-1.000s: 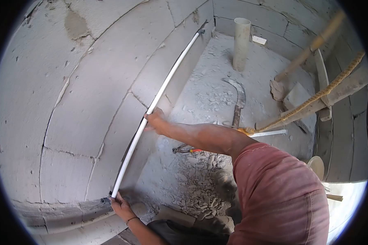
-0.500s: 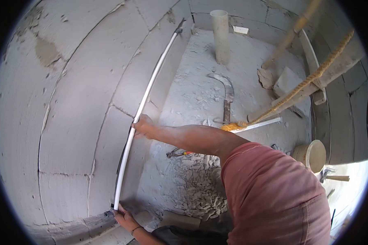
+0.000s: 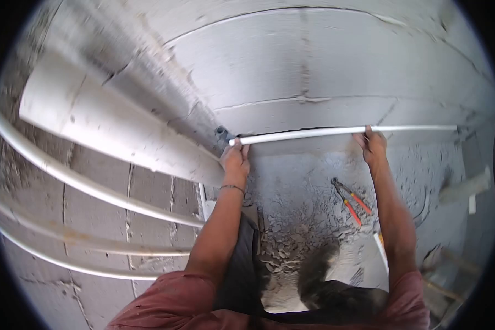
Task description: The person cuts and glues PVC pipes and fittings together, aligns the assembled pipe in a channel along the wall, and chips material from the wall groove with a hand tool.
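A long white plastic pipe (image 3: 308, 133) lies along the foot of the block wall, at a dark groove. My left hand (image 3: 236, 159) grips its left end, with a band around the wrist. Just beside that end, a grey pipe fitting (image 3: 221, 132) sticks out of the wall's corner; whether pipe and fitting touch, I cannot tell. Farther right along the pipe, my right hand (image 3: 374, 145) has its fingers closed around it. The far right end reaches toward the other wall.
Pincers (image 3: 351, 201) with red and yellow handles lie on the dusty floor, near broken rubble (image 3: 286, 236). Curved white pipes (image 3: 93, 187) run along the left side. A thick pipe stub (image 3: 465, 185) rises at the right. A boot (image 3: 316, 275) stands among the debris.
My head has turned, so the pipe now runs across the view instead of upward. Both hands still hold it, at about the same places. The grey fitting and the curved pipes now show clearly.
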`<action>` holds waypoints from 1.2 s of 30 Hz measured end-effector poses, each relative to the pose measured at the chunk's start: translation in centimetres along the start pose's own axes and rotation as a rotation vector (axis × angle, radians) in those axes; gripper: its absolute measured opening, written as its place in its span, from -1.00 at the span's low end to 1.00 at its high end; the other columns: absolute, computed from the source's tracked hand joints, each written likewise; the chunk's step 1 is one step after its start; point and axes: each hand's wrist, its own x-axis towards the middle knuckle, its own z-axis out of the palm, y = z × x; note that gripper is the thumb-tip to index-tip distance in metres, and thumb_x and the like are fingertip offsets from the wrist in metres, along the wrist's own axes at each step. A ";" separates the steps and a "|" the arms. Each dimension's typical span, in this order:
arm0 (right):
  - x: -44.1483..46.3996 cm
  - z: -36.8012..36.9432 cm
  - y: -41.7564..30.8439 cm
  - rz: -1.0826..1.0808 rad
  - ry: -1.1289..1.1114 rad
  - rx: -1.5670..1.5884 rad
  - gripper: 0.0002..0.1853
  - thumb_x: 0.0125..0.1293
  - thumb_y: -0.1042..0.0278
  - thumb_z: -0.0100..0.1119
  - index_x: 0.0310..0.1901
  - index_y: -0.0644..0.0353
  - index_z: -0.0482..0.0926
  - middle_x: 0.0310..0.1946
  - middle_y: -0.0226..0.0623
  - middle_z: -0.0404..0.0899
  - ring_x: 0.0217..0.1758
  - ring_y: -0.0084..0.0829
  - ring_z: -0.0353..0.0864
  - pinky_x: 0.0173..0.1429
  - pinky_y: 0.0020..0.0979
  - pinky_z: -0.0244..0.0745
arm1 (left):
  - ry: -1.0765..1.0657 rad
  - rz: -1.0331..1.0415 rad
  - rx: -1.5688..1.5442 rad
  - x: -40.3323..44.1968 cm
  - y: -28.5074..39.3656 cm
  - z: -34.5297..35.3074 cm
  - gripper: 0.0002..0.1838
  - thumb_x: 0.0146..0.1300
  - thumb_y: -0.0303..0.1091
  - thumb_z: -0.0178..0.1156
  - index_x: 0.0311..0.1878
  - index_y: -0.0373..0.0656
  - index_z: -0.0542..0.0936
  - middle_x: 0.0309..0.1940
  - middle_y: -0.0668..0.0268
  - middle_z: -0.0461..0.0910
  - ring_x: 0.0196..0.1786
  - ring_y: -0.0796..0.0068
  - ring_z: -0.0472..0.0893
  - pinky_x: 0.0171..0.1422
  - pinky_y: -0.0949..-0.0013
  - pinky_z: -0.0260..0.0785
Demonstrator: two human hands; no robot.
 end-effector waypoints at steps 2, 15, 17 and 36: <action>1.2 -0.8 0.7 0.002 -0.009 -0.031 -0.77 0.57 0.47 0.01 0.05 0.54 0.40 -0.02 0.03 0.53 0.01 -0.07 0.69 0.12 -0.09 0.82 | 0.050 -0.003 -0.024 -0.6 0.0 0.6 -0.82 0.52 -0.58 0.04 0.10 -0.43 0.48 0.03 0.17 0.54 0.11 0.36 0.63 0.30 0.17 0.66; 0.6 0.2 0.7 -0.017 0.048 0.008 -0.83 0.56 0.51 0.00 0.02 0.46 0.45 -0.11 -0.07 0.56 -0.08 -0.16 0.69 0.14 -0.09 0.82 | 0.075 -0.007 0.014 1.1 -0.8 -1.5 -0.85 0.48 -0.61 0.07 0.05 -0.44 0.50 0.01 0.21 0.51 0.02 0.40 0.64 0.31 0.22 0.64; 0.5 0.0 1.0 -0.031 -0.017 0.020 -0.84 0.55 0.49 0.03 -0.02 0.42 0.50 -0.15 -0.10 0.58 -0.10 -0.27 0.69 0.06 -0.25 0.82 | -0.189 0.690 1.347 3.1 -1.6 -5.2 -0.75 0.40 -0.48 0.13 0.10 -0.13 0.62 -0.06 0.10 0.62 -0.03 0.11 0.64 0.13 0.06 0.55; 1.5 1.9 2.4 -0.049 0.341 -0.099 -0.61 0.32 0.33 0.36 0.08 0.24 0.45 -0.11 -0.01 0.69 -0.25 -0.11 0.79 -0.20 -0.18 0.72 | -0.669 0.915 1.263 6.7 1.0 -6.7 -0.56 0.62 -0.35 -0.01 0.14 -0.73 0.43 -0.02 -0.14 0.58 0.03 0.33 0.54 0.27 0.36 0.52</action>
